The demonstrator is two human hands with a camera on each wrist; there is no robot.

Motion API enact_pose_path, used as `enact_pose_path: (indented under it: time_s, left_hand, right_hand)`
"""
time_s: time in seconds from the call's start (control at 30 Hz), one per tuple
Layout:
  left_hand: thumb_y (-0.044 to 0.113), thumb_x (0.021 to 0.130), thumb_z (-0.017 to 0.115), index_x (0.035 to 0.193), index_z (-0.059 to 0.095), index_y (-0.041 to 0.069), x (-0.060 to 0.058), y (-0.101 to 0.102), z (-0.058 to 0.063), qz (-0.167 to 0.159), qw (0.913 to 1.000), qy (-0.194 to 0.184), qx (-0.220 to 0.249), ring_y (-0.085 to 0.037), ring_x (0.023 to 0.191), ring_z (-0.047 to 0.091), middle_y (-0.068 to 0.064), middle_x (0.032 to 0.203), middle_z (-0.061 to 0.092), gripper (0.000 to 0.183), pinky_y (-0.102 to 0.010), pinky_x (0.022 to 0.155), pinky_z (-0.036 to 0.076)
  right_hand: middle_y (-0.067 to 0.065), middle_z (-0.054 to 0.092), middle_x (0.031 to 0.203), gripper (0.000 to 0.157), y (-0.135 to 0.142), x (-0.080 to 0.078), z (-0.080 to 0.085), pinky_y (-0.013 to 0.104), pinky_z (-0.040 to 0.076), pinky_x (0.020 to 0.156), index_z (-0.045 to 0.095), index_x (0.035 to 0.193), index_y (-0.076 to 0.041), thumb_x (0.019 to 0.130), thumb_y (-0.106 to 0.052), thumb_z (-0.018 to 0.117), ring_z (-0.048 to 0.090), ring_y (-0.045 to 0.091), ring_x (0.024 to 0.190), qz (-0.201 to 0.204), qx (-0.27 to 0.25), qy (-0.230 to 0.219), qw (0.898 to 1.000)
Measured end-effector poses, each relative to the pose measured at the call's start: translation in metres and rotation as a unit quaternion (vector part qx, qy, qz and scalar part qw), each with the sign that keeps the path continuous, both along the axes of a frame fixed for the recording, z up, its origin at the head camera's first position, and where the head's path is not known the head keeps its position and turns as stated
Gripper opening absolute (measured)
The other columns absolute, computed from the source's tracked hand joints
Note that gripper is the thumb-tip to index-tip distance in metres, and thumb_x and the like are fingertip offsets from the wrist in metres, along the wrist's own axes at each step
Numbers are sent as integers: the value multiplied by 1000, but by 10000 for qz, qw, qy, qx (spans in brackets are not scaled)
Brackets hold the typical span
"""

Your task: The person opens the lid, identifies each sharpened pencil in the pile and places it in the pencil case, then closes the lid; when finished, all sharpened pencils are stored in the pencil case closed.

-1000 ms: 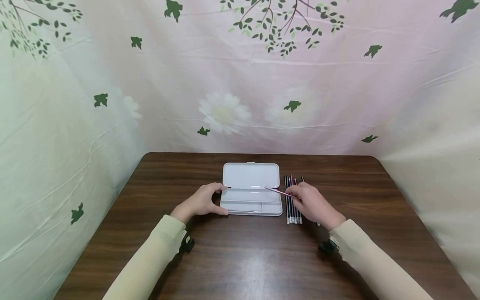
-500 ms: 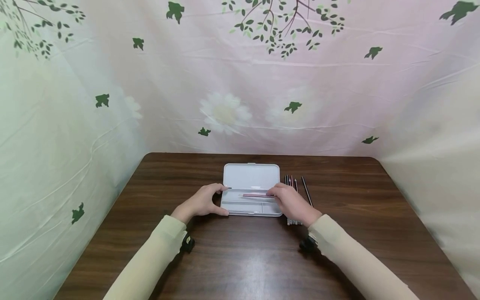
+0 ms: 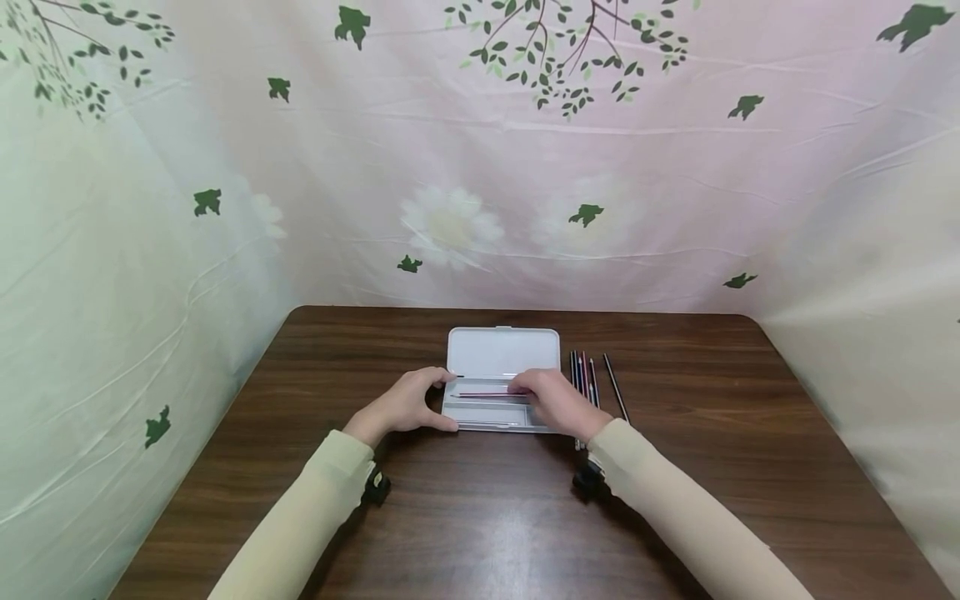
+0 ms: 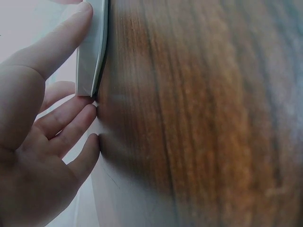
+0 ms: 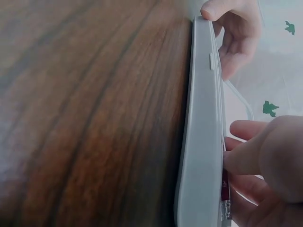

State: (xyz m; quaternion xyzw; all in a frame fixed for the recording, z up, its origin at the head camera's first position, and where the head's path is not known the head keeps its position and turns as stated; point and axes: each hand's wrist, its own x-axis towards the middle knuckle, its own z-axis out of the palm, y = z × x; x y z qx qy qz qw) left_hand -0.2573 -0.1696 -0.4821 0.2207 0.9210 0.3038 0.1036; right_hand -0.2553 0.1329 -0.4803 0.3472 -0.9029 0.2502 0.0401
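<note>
A white pencil case (image 3: 503,353) lies open in the head view, its lid folded back and its tray divided by ridges. My left hand (image 3: 403,403) holds the left end, thumb at the front corner and fingers farther back; the left wrist view shows the thumb against the case's side wall (image 4: 88,71). Inside the rear compartment, my right hand (image 3: 561,403) pinches a dark red pencil (image 3: 483,394) lying lengthwise, tip toward the left. In the right wrist view the pencil's end (image 5: 225,187) shows just above the case rim, partly behind the fingers.
Several pencils (image 3: 584,375) lie side by side right of the case, partly behind the right forearm. One dark pencil (image 3: 616,386) lies apart, slanted, farther right. The brown wooden table (image 3: 480,517) ends at a patterned cloth backdrop (image 3: 495,183).
My right hand has carried the dark red pencil leftward from above the case's right edge down into the rear compartment, turning it parallel to the case. The left hand stays on the case.
</note>
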Motion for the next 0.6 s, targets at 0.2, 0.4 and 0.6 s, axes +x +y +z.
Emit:
enact_pose_path:
  time_s: [0.2,0.4,0.6]
  left_hand:
    - [42,73,98,142,62,9,-2,0,-2,-6,10000,12,29,-24,125,58,-6,135,64,85,-44,110,46]
    - [42,73,98,141,62,9,-2,-1,-3,8,10000,33,11,-23,124,58,-5,135,64,84,-44,110,47]
    - [41,73,98,142,61,8,-2,-1,-2,-30,10000,39,12,-25,125,58,-7,135,64,84,-45,110,46]
  right_hand:
    - [3,78,107,37,-2,-4,-2,39,59,95,79,105,-9,90,19,59,73,18,105,-29,-2,-209,9998]
    - [4,78,107,31,2,-3,2,40,59,94,79,107,-8,93,15,63,73,20,104,-50,-87,-221,9997]
    - [5,78,110,25,12,0,9,41,60,92,78,111,-6,96,10,66,73,21,105,-133,-222,-108,9996]
